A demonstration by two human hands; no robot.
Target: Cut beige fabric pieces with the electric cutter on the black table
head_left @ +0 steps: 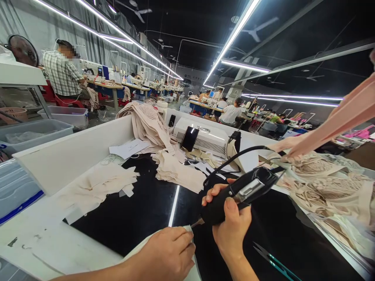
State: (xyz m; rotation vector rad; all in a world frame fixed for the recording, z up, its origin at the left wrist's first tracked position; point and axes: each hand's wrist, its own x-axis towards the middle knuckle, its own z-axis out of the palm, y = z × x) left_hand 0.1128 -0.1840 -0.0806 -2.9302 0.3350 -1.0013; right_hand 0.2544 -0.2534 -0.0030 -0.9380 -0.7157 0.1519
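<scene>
Fingers (216, 190) of the right hand (231, 234) wrap a tilted tool (246, 191); left hand (170, 249), knuckles up, pinches pale material (197, 271).

The handheld tool (238, 197) is black and silver, the tabletop (140, 207) black, the fabric stack (179, 172) beige, the shirt (59, 74) checked.

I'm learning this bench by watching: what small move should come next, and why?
Probably ease the corded black handheld tool slightly toward the pale fabric: the right hand aims its thin tip at the edge pinched by the left hand. Whether they already touch is hard to tell.
</scene>
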